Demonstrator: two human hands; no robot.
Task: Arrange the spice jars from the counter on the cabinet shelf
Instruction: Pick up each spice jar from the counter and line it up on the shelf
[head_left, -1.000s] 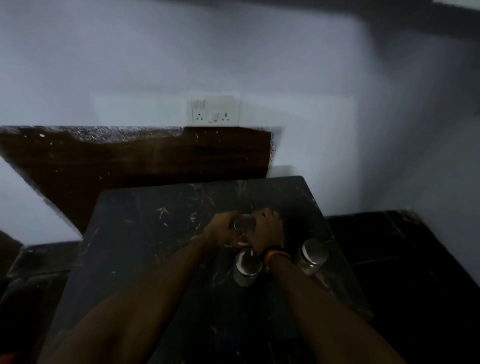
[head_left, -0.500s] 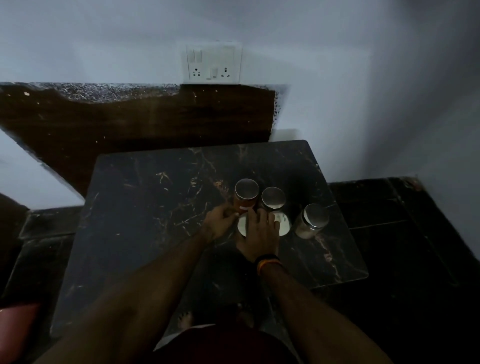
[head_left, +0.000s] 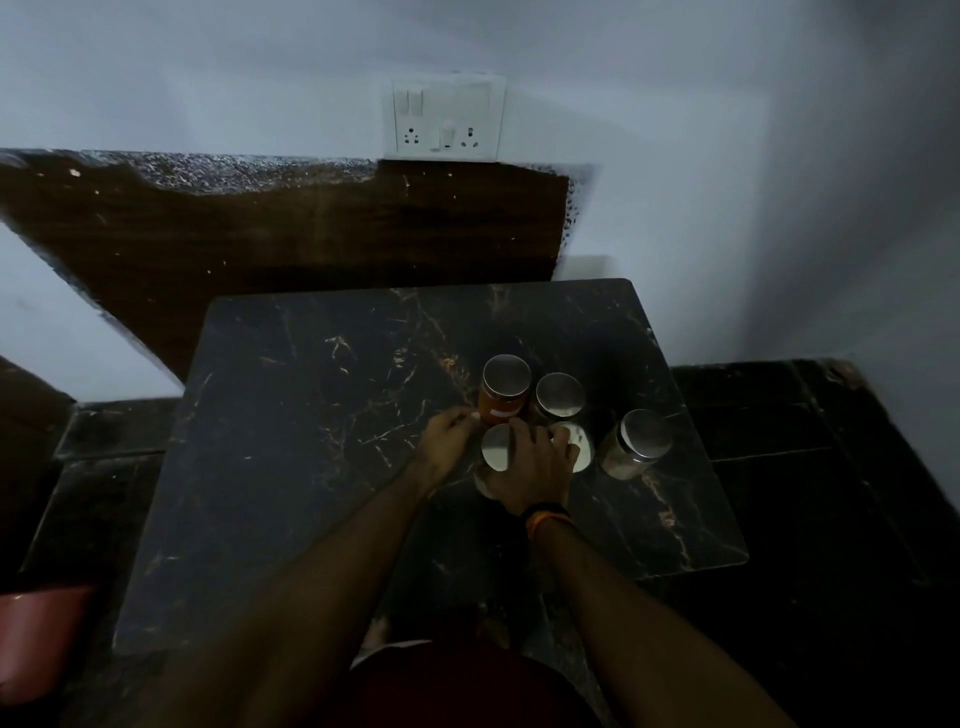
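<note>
Several steel-lidded spice jars stand in a cluster on the right half of the dark marble counter (head_left: 311, 441). An orange-filled jar (head_left: 506, 384) and a second jar (head_left: 560, 395) form the back row. A pale-filled jar (head_left: 636, 441) stands apart to the right. My right hand (head_left: 535, 467) wraps the right side of the near-left jar (head_left: 496, 449) and partly covers the white-topped jar (head_left: 581, 449) beside it. My left hand (head_left: 447, 441) curls its fingers against that near-left jar's left side, close to the orange jar's label.
A white switch-and-socket plate (head_left: 444, 119) is on the wall above a dark wooden panel (head_left: 285, 234). Dark floor tiles (head_left: 805, 441) lie to the right of the counter. A reddish object (head_left: 36, 639) sits at the lower left edge. No cabinet shelf is visible.
One second ago both hands held a jar further back on the counter. It now stands in the near row of the cluster, and the hands have barely moved over the last half second.
</note>
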